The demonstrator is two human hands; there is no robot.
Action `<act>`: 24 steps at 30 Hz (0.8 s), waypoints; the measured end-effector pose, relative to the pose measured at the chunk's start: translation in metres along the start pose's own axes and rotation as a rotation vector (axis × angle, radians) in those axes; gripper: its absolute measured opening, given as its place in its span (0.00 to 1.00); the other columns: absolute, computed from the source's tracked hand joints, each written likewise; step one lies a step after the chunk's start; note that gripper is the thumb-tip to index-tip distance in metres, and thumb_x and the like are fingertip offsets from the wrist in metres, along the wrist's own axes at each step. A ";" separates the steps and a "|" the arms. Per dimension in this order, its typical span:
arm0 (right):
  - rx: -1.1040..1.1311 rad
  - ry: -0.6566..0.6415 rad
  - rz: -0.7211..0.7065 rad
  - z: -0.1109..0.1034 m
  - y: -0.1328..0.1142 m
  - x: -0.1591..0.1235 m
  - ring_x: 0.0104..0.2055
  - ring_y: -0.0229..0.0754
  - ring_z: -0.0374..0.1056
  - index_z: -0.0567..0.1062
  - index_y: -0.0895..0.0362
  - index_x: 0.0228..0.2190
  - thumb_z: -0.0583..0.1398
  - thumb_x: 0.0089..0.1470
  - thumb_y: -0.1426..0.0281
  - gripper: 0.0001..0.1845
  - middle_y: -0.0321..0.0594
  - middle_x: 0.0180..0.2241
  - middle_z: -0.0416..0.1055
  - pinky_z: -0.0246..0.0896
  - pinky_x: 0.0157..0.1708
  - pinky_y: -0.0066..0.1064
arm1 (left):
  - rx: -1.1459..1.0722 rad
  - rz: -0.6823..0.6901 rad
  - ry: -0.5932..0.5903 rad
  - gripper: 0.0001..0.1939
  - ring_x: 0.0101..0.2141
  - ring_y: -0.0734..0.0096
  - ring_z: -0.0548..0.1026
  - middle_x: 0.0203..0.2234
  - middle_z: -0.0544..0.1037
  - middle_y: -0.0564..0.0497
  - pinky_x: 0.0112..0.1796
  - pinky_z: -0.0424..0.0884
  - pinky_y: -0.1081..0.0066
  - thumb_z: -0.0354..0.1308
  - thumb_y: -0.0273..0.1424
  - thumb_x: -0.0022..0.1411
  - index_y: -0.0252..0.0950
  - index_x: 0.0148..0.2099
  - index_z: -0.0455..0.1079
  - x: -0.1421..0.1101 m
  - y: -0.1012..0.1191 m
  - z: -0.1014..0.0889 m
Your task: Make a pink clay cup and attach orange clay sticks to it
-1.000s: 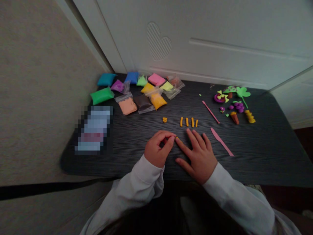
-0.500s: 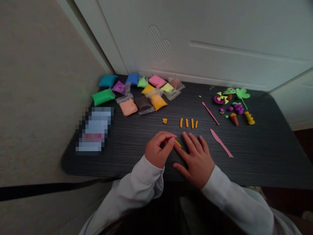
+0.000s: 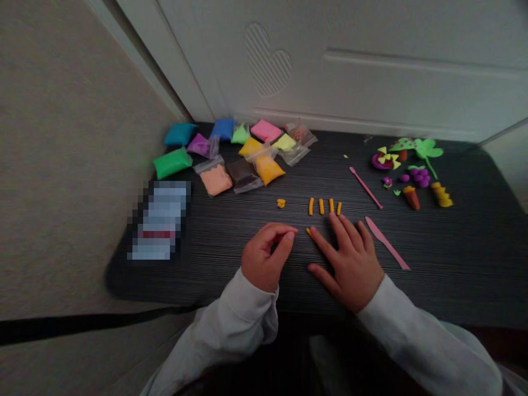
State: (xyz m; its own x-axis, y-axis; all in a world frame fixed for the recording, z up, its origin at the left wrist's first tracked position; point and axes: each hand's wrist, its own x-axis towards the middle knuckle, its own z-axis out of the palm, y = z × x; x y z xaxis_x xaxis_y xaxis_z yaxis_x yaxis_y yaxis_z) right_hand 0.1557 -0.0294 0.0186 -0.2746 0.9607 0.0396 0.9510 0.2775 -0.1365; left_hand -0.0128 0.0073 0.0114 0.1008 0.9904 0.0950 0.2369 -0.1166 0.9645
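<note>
My right hand (image 3: 350,258) lies palm down with its fingers spread, and its index fingertip presses on a small orange clay roll (image 3: 308,231) that is mostly covered. To the left, my left hand (image 3: 266,256) has thumb and forefinger pinched together; whatever is between them, if anything, does not show. Just beyond the right fingertips stand several short orange clay strips (image 3: 321,207) in a row. A little orange clay lump (image 3: 281,203) sits left of that row. Right of my right hand lies a pink plastic knife (image 3: 386,242).
Bags of coloured clay (image 3: 216,179) spread across the back left of the dark table (image 3: 231,236). A blurred-out phone-like screen (image 3: 160,220) lies at the left. Behind the knife is a thin pink modelling tool (image 3: 366,187). Small clay figures, including purple grapes (image 3: 419,177), cluster at the right.
The right hand first drew back, uncovering the orange roll at the left fingertips, then slid forward and right, with the roll under its index finger. The left hand stays pinched. The view shifted slightly.
</note>
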 end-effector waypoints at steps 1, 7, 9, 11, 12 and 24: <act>0.026 -0.027 -0.051 0.000 0.000 0.000 0.61 0.55 0.40 0.57 0.46 0.55 0.48 0.50 0.48 0.32 0.49 0.61 0.44 0.31 0.55 0.56 | 0.004 -0.009 0.004 0.06 0.34 0.72 0.72 0.31 0.74 0.50 0.36 0.68 0.72 0.52 0.29 0.57 0.35 0.35 0.70 0.000 0.001 0.000; 0.035 -0.028 0.018 -0.002 0.002 0.005 0.62 0.56 0.40 0.58 0.48 0.54 0.48 0.50 0.48 0.32 0.51 0.61 0.43 0.31 0.55 0.56 | 0.002 -0.036 -0.013 0.06 0.34 0.73 0.71 0.30 0.73 0.50 0.36 0.67 0.73 0.53 0.26 0.57 0.35 0.35 0.71 0.001 0.006 -0.003; 0.051 -0.048 -0.046 -0.001 0.002 0.006 0.62 0.54 0.40 0.57 0.46 0.54 0.48 0.50 0.48 0.32 0.50 0.61 0.44 0.31 0.56 0.56 | -0.026 -0.064 -0.003 0.06 0.33 0.73 0.71 0.30 0.73 0.50 0.34 0.67 0.73 0.53 0.25 0.57 0.35 0.35 0.71 0.000 0.006 -0.004; 0.071 -0.071 -0.125 0.000 0.001 0.005 0.62 0.52 0.41 0.57 0.42 0.54 0.48 0.50 0.48 0.31 0.46 0.61 0.45 0.30 0.56 0.56 | -0.056 -0.093 0.014 0.07 0.32 0.75 0.70 0.30 0.73 0.51 0.33 0.67 0.74 0.53 0.25 0.56 0.36 0.35 0.71 -0.001 0.007 -0.006; 0.070 -0.073 -0.127 0.000 0.001 0.004 0.62 0.52 0.41 0.56 0.41 0.54 0.48 0.50 0.48 0.30 0.45 0.61 0.46 0.30 0.56 0.56 | -0.070 -0.106 0.022 0.07 0.31 0.75 0.70 0.30 0.73 0.51 0.32 0.67 0.75 0.53 0.24 0.56 0.36 0.35 0.71 -0.001 0.008 -0.006; 0.062 -0.066 -0.057 0.000 0.001 0.004 0.61 0.53 0.41 0.57 0.38 0.53 0.52 0.47 0.48 0.31 0.40 0.61 0.44 0.31 0.56 0.56 | -0.051 -0.205 -0.055 0.09 0.35 0.76 0.70 0.30 0.73 0.54 0.35 0.67 0.77 0.51 0.22 0.57 0.39 0.35 0.70 -0.001 0.017 -0.015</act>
State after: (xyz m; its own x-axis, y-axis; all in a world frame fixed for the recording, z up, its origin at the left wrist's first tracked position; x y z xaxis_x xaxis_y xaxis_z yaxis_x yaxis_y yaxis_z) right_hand 0.1551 -0.0256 0.0185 -0.3383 0.9409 -0.0161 0.9236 0.3287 -0.1974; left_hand -0.0231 0.0055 0.0317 0.1081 0.9873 -0.1165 0.2091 0.0920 0.9736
